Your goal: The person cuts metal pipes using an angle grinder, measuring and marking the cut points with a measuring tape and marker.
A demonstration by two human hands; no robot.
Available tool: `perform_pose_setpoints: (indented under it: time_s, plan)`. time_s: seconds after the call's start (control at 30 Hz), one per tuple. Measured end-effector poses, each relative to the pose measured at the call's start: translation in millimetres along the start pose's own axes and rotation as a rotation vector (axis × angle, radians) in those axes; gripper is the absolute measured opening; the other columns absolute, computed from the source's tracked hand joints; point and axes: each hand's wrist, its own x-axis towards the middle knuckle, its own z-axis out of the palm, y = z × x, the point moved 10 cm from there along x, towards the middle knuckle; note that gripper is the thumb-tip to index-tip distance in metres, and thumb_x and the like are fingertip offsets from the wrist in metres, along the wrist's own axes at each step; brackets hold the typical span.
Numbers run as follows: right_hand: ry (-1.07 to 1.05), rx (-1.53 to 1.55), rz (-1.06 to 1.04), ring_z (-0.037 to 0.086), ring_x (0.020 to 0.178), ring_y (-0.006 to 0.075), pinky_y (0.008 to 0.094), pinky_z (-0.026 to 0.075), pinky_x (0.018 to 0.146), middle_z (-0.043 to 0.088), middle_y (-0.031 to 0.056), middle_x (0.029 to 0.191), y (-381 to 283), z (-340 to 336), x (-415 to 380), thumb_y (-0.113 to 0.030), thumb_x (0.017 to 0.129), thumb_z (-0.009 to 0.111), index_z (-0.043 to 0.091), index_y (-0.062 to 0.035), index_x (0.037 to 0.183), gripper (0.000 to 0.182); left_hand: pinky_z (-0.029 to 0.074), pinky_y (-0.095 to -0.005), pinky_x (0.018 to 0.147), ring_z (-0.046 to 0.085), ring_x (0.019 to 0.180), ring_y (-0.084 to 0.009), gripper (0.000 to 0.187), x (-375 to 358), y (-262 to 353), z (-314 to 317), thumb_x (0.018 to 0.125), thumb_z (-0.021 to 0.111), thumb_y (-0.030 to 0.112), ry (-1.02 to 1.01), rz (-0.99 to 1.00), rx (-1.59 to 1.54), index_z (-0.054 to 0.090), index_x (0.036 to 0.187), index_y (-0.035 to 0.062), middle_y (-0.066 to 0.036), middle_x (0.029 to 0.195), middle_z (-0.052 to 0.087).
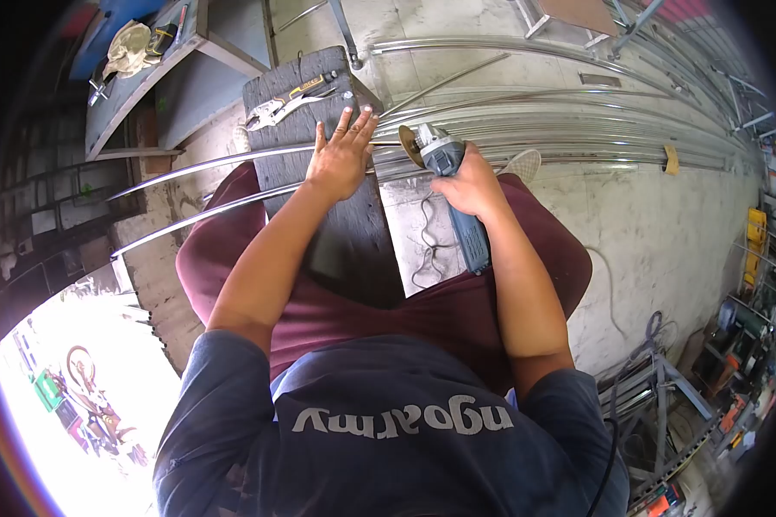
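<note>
On the wooden block (362, 217): 2 metal strips (215, 162), left hand (340, 164) flat over them, fingers spread, apparently for steadiness; at right: 1 grinder (469, 233), right hand (472, 183) clenched round its body.

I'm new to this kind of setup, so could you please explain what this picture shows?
There is no robot here: one camera on a person's head looks down at their two bare hands. The left hand lies flat, fingers spread, over long metal bars crossing a dark, worn block between the knees. The right hand grips an angle grinder. Locking pliers lie near the block's far end, and more bars stretch across the floor.
</note>
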Motion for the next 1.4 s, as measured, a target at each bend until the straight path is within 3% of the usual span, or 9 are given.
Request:
perform_pose_setpoints:
  time_s: [0.27,0.63,0.8,0.97,1.17,1.27,1.3,1.33,1.4]
  plan:
    - [0.011,-0.061,-0.01,0.075,0.11,0.0535,0.0514,0.062,0.095,0.075,0.0408,0.111,-5,1,14,-0.036,0.081,0.086,0.034,0.0247,0.147,0.103,0.007,-0.0734,0.137,0.007,0.175,-0.0296,0.064,30,-2,-19,0.12,0.032,0.037,0.091,0.006,0.069,0.023,0.18,0.0176,0.001,0.189,0.019]
    - [0.098,-0.021,0.145,0.073,0.112,0.0561,0.0522,0.06,0.098,0.073,0.0421,0.114,-29,-5,1,-0.026,0.084,0.086,0.028,0.0169,0.159,0.104,0.004,-0.0755,0.135,0.006,0.176,-0.0289,0.064,63,-19,-24,0.121,0.029,0.039,0.284,0.025,0.089,0.02,0.181,0.0179,-0.002,0.19,0.015]
    - [0.145,-0.02,0.173,0.074,0.109,0.0566,0.0535,0.061,0.096,0.074,0.0424,0.111,-36,-3,2,-0.023,0.086,0.085,0.024,0.0157,0.161,0.104,0.003,-0.0778,0.133,0.0,0.175,-0.0357,0.067,78,-27,-33,0.12,0.03,0.042,0.354,-0.005,0.091,0.017,0.182,0.0187,-0.012,0.19,0.006]
    - [0.15,0.003,0.22,0.074,0.107,0.0561,0.0537,0.061,0.096,0.074,0.0421,0.11,-34,2,2,-0.023,0.087,0.084,0.023,0.0152,0.162,0.104,0.001,-0.0797,0.132,-0.003,0.175,-0.0353,0.068,91,-33,-39,0.12,0.03,0.042,0.391,-0.03,0.069,0.015,0.182,0.0197,-0.011,0.19,0.006]
    - [0.172,0.045,0.133,0.075,0.109,0.055,0.0521,0.061,0.097,0.074,0.04,0.115,-14,4,5,-0.024,0.087,0.085,0.025,0.0148,0.161,0.103,-0.002,-0.0803,0.131,-0.006,0.175,-0.0337,0.069,100,-41,-42,0.12,0.03,0.049,0.459,-0.011,0.062,0.017,0.182,0.0213,-0.009,0.191,0.005]
    - [0.131,0.036,0.132,0.075,0.113,0.0543,0.0541,0.06,0.1,0.075,0.039,0.119,4,-7,6,-0.027,0.083,0.086,0.036,0.0131,0.156,0.098,-0.002,-0.0796,0.131,-0.008,0.175,-0.0327,0.074,94,-43,-42,0.118,0.03,0.059,0.417,-0.05,0.066,0.019,0.181,0.0218,-0.008,0.191,0.003]
    - [0.119,0.05,0.119,0.074,0.115,0.054,0.0539,0.06,0.101,0.075,0.039,0.12,10,-11,8,-0.028,0.081,0.087,0.04,0.0127,0.153,0.095,0.005,-0.0811,0.13,0.0,0.176,-0.0336,0.079,85,-36,-48,0.114,0.044,0.065,0.481,-0.032,0.061,0.032,0.177,0.0197,-0.012,0.19,0.011]
    - [0.151,0.081,0.156,0.075,0.114,0.0514,0.0516,0.061,0.099,0.075,0.0372,0.12,23,-14,9,-0.031,0.078,0.087,0.051,0.0124,0.143,0.086,0.012,-0.0795,0.129,0.007,0.175,-0.0338,0.079,75,-27,-55,0.11,0.053,0.064,0.337,-0.034,-0.015,0.039,0.173,0.0183,-0.014,0.187,0.018]
    - [0.114,0.489,0.26,0.073,0.084,0.0297,0.0446,0.06,0.077,0.075,0.017,0.1,50,-13,13,-0.038,0.083,0.076,0.067,0.0068,0.128,0.064,0.026,-0.072,0.127,0.026,0.169,-0.0341,0.075,53,-8,-59,0.105,0.067,0.059,0.075,-0.017,-0.068,0.051,0.164,0.0159,-0.018,0.176,0.038]
